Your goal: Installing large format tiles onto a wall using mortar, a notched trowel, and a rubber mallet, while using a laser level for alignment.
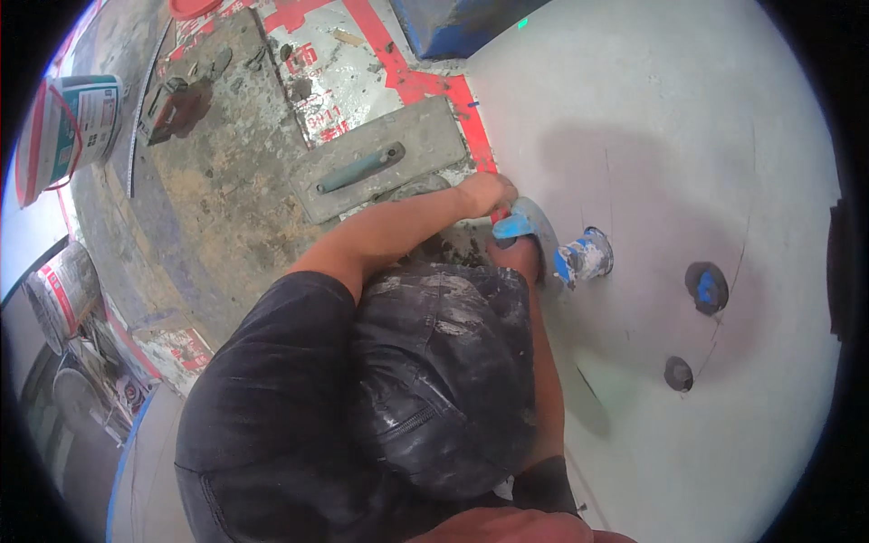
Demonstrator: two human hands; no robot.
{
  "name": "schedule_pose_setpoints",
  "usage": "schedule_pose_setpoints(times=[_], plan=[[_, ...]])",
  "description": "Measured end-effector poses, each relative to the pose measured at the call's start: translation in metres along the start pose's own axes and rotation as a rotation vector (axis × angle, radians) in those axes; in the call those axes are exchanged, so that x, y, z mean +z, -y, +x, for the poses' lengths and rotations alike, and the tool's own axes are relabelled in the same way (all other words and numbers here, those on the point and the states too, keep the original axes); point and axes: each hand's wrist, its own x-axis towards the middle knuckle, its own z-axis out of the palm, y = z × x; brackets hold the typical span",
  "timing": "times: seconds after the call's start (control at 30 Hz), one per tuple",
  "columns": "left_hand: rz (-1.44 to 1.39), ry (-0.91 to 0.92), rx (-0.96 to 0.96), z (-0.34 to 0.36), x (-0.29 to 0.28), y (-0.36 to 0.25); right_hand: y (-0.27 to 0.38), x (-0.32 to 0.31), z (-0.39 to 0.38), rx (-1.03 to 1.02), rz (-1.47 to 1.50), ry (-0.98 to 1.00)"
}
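My left hand point(489, 194) is closed beside the foot of the pale wall, close to the strip of red tape point(477, 136). What its fingers hold, if anything, is hidden. Just below it, my right hand point(517, 258) grips a blue-handled tool point(516, 225). A grey, rounded plate on this tool stands close to the wall; its exact kind is unclear. Left of my hands, a large grey rectangular plastering float point(376, 160) with a greenish handle lies on the floor, smeared with mortar. My knee, in stained black trousers, partly covers the right arm.
A short pipe end wrapped in blue and white point(585, 257) sticks out of the wall point(670, 434), near a hole with a blue plug point(706, 288) and a smaller hole point(678, 374). Buckets point(95, 118) stand at left. A dark blue object point(453, 23) sits at the top.
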Motion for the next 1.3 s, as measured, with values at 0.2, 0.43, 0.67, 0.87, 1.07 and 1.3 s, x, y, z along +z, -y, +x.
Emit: schedule_pose_setpoints(times=[0.2, 0.43, 0.67, 0.87, 1.07, 1.3], plan=[[-0.106, -0.008, 0.108, 0.008, -0.009, -0.008, -0.049, 0.026, 0.01, -0.045, 0.065, -0.087], [-0.084, 0.01, -0.024, -0.007, -0.101, 0.016, 0.054, -0.001, 0.016, -0.187, 0.021, -0.101], [0.262, -0.531, -0.371, 0.014, -0.146, 0.011, 0.133, -0.056, 0.046, -0.178, 0.309, -0.195], [0.352, -0.606, -0.54, 0.004, -0.134, 0.052, 0.13, -0.057, 0.051, -0.277, 0.306, -0.203], [0.452, -0.506, -0.476, 0.012, -0.131, 0.05, 0.121, -0.055, 0.056, -0.308, 0.307, -0.249], [0.521, -0.486, -0.431, 0.009, -0.134, 0.042, 0.121, -0.051, 0.058, -0.322, 0.309, -0.237]])
